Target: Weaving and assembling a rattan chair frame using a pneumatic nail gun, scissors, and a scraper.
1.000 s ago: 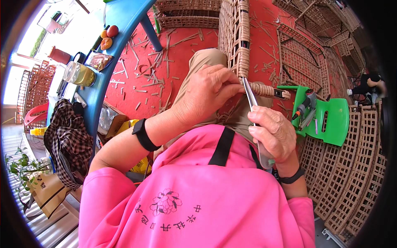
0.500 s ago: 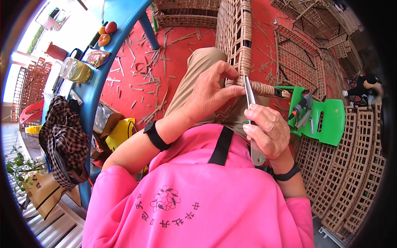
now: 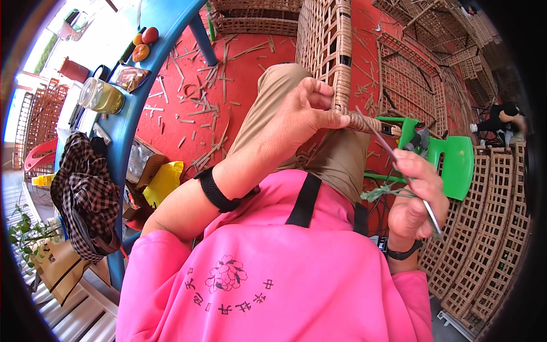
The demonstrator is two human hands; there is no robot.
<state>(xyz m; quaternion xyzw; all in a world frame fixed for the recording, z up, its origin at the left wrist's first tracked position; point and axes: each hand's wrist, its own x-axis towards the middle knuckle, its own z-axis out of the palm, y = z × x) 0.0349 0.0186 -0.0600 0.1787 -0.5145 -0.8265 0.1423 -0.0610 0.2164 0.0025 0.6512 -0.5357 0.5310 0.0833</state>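
Ahead lies the tan woven wicker frame, long side running away, its near corner beside the half-curled left hand, grip unclear, while farther right the right hand clasps a slim silver metal tool slanting cornerward.

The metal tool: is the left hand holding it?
No, the metal tool is gripped in the right hand instead.
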